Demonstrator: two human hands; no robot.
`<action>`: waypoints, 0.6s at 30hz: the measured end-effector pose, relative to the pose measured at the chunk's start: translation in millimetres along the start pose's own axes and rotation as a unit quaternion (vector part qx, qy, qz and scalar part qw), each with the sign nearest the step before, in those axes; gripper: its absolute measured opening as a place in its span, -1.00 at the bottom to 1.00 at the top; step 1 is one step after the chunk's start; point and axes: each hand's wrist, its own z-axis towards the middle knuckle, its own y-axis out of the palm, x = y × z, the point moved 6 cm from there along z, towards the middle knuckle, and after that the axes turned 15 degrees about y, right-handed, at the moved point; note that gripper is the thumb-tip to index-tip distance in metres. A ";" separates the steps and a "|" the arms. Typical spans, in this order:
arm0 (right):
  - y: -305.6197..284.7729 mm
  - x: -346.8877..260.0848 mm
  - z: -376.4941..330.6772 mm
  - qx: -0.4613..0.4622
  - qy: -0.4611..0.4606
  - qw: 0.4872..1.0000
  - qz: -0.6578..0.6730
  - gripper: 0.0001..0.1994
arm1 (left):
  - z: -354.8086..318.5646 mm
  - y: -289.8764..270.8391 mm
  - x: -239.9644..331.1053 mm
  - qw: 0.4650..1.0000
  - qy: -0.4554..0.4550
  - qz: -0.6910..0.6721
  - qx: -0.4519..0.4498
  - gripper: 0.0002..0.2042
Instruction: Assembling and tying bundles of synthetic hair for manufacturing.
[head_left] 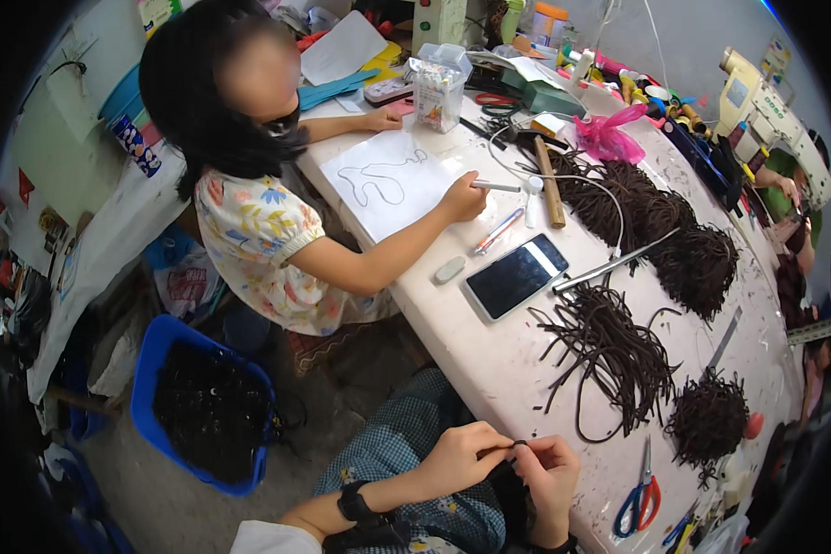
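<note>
My left hand and my right hand meet over my lap at the table's front edge. Both are closed in a pinch on a short dark cord, most of it hidden by the fingers. Beyond them, a loose pile of cut dark brown cords lies on the white table. A rounder bundle of cords sits to its right. Scissors with red and blue handles rest to the right of my right hand.
Across the corner a person draws on white paper with a pen. A phone, eraser, metal rod and wooden stick lie mid-table. More cord bundles stand behind. A blue bin is on the floor.
</note>
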 end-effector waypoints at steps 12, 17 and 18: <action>10.9 -33.8 -23.6 0.181 -0.315 0.882 -0.301 -0.87 | -4.3 9.1 9.8 0.983 0.100 0.145 -0.045 -0.87; -0.6 -8.1 -8.8 0.052 -0.126 0.978 -0.160 -0.88 | -2.6 7.1 -2.6 0.999 0.030 0.011 -0.019 -0.85; 0.2 -8.3 -8.6 0.052 -0.126 0.978 -0.159 -0.88 | -3.6 8.3 -7.8 0.999 -0.002 -0.030 -0.028 -0.84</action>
